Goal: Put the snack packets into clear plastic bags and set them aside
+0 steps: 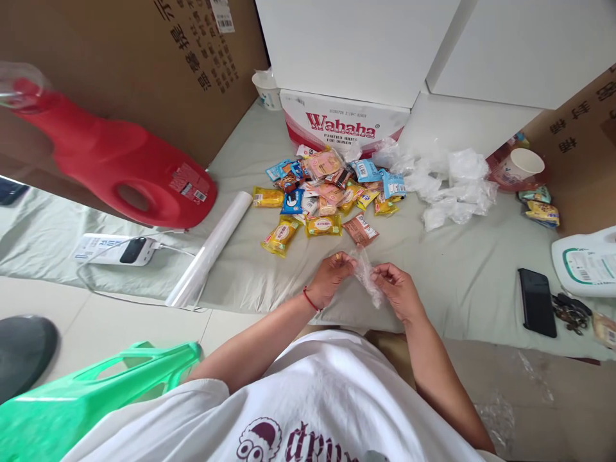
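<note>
Left hand (331, 278): fingertips clamped on plastic (364, 273), upper part
Right hand (396, 291): fingertips clamped opposite, likely to steady it
Snacks (331, 191): heaped ahead, apparently for easy reach

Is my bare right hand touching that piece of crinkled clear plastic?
Touching: the head view shows your right hand pinching the crinkled clear plastic at its edge.

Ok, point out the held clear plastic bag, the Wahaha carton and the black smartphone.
Clear plastic bag (366, 276), head view: its crumpled middle.
Wahaha carton (343, 126), head view: printed front panel.
Black smartphone (538, 303), head view: middle of its upper face.
</note>
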The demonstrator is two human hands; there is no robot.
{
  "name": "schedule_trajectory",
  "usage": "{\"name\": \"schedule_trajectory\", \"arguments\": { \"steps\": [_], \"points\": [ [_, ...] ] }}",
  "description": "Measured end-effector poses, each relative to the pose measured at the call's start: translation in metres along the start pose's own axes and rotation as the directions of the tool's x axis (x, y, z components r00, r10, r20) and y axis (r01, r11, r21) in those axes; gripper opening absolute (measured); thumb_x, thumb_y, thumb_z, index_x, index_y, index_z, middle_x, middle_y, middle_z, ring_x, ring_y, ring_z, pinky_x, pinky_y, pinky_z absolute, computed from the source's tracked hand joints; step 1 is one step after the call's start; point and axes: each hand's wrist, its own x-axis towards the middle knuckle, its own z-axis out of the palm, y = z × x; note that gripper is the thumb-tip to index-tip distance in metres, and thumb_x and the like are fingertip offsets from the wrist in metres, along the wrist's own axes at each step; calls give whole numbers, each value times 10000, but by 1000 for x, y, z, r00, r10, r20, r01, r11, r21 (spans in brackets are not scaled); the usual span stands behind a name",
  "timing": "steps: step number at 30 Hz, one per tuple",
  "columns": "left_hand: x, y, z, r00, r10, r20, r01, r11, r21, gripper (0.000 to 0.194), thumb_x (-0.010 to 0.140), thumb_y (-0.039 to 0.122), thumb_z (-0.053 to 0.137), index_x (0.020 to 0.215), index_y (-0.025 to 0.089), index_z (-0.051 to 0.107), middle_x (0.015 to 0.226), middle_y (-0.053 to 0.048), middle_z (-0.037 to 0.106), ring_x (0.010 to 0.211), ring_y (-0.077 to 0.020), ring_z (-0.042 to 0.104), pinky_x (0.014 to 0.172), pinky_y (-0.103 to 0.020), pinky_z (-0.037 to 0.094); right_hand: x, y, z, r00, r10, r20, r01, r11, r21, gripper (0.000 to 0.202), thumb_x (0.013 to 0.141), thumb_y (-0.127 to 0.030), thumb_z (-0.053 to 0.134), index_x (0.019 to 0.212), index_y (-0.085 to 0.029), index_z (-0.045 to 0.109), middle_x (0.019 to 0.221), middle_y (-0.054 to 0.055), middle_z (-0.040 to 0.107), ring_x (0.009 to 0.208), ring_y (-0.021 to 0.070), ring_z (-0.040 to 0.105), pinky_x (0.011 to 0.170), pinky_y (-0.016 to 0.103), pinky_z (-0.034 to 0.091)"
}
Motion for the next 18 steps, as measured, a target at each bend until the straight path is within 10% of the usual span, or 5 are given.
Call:
{"name": "schedule_trajectory", "arguments": {
  "steps": [8,13,18],
  "points": [
    [-5,18,-10,990,125,62,-115,983,-142,406,701,443,906,763,193,593,878,-13,709,972,-168,646,895,-293,453,-12,-3,-45,989,64,-135,-37,980,194,452,609,-454,940,947,-226,746,798,-8,623,739,133,592,656,257,515],
    [-7,27,-5,981,194,12,-194,981,-6,458,777,562,817,837,223,515,690,50,629,620,-116,589,652,-272,471,-18,-6,-64,978,5,-207,17,994,108,389,683,-472,901,948,-233,745,781,-10,597,671,120,555,539,228,473],
    [-14,32,7,994,26,102,-40,989,143,548,785,711,713,907,253,438,824,45,699,397,-70,455,417,-259,357,-15,-13,-52,975,-204,-86,201,978,-49,382,887,-551,721,1161,-285,733,1108,56,702,1059,204,635,903,339,550]
  ]
}}
